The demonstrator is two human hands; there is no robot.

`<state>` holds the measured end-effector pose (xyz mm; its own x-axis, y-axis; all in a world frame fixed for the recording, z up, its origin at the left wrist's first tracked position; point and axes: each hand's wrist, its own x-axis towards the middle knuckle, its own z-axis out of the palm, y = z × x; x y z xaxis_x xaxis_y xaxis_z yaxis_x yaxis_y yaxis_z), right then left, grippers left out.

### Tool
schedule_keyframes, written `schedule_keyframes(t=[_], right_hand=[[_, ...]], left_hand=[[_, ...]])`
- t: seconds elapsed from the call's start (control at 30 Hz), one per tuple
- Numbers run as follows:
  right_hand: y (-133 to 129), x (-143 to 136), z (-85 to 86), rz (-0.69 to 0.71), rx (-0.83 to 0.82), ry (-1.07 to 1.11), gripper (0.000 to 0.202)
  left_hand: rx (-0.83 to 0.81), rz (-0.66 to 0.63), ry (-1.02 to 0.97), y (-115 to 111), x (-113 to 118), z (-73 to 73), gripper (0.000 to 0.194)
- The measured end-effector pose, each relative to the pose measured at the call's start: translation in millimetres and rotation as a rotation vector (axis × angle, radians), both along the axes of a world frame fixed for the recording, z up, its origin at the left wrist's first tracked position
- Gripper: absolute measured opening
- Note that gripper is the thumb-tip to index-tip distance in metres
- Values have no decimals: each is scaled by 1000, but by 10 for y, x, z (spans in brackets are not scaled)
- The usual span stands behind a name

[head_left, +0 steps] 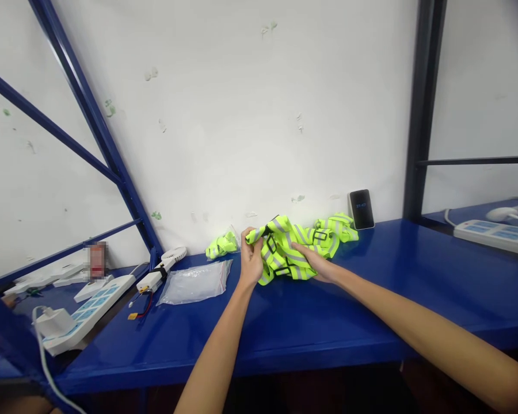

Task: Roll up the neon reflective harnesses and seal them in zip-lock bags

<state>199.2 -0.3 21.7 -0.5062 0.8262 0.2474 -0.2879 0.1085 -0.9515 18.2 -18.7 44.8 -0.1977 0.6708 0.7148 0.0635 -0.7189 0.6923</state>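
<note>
"Head view: where's the strap bundle (pixel 293 247)?"
"On the blue shelf (pixel 349 322), back from its front edge — bare surface to the right."
"Hands?"
"Left (pixel 252 259) pinches its fabric; right (pixel 317 261) reaches in, fingers extended — grip unclear."

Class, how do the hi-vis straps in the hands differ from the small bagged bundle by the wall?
The held straps are loose and spread out; the bagged bundle is compact and smaller. Black buckles show on the held straps, none on the bagged bundle. Both are yellow-green with grey bands.
</note>
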Motion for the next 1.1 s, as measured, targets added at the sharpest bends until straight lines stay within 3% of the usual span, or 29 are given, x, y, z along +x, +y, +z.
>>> schedule_keyframes(t=[0.1,0.27,0.4,0.47,0.53,0.57,0.67,0.7,0.8,0.87,1.0,1.1], right_hand=[[-69,1,51,144,48,10,54],[-131,-31,68,138,268,-197,59],[-213,-88,81,361,108,-205,41],[-215,-84,129,494,19,-132,45],[-164,-52,223,464,-19,-41,49],[-122,-30,288,360,0,5,47],[-1,32,524,-71,164,139,35],[19,43,603,-121,196,180,35],[7,32,764,15,232,163,42],[-19,-3,779,76,238,127,41],[21,-56,619,19,188,128,34],[94,-80,456,-29,148,140,32]], left_hand=[[36,-46,-47,-80,8,203,18],[195,-188,-104,-142,77,548,14],[300,-173,-66,-192,110,839,15],[355,-114,-87,-205,93,964,15],[395,-38,-126,-201,57,1046,15],[399,-12,-132,-194,37,1064,15],[372,8,-81,-170,16,1018,18],[362,10,-50,-166,29,974,20],[337,33,32,-163,114,807,25],[297,41,48,-156,172,693,27],[162,67,60,-88,178,446,46],[97,1,82,14,116,211,57]])
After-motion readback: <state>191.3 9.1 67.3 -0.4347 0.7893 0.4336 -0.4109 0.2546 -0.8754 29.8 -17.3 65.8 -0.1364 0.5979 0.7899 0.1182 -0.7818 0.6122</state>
